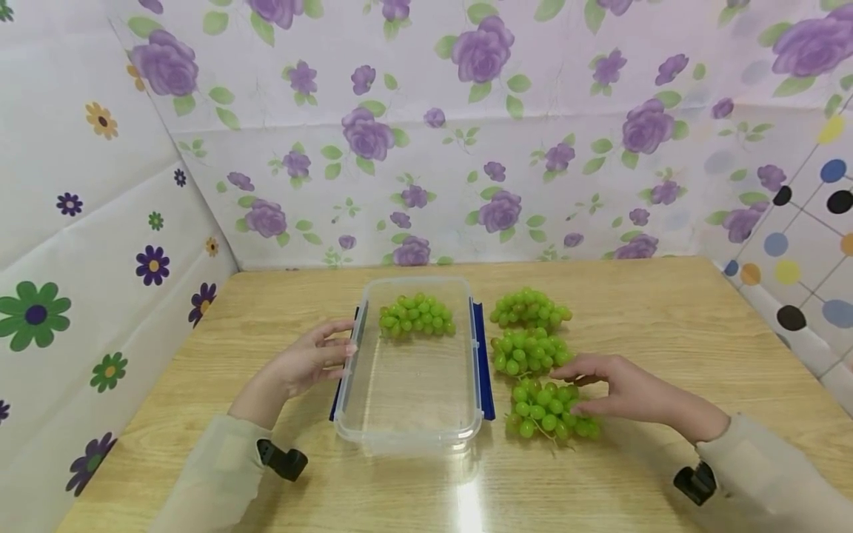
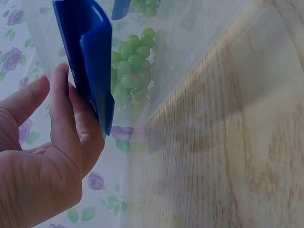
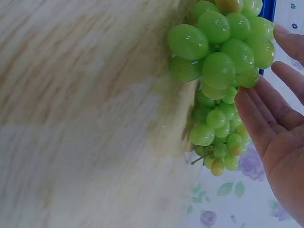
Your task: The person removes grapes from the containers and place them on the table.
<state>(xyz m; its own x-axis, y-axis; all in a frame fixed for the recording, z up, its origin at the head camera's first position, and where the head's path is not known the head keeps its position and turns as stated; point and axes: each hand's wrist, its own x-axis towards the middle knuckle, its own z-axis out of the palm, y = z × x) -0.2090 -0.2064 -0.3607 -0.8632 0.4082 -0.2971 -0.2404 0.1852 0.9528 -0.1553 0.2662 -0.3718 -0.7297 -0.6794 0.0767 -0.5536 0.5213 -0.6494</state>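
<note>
A clear plastic container (image 1: 418, 437) with blue side clasps stands on the table, with one bunch of green grapes (image 1: 417, 315) inside at its far end. My left hand (image 1: 308, 364) rests its fingertips at the container's left side; in the left wrist view they lie beside the blue clasp (image 2: 92, 61). Three more green bunches line up right of the container. Over the nearest bunch (image 1: 543, 407) my right hand (image 1: 623, 386) spreads its fingers and thumb. The right wrist view shows its fingertips right at the grapes (image 3: 219, 69), not closed round them.
The middle bunch (image 1: 526, 351) and the far bunch (image 1: 529, 308) sit close to the container's right clasp (image 1: 483, 363). A flowered sheet (image 1: 433, 148) hangs behind the wooden table (image 1: 640, 311), with patterned sheets on both sides.
</note>
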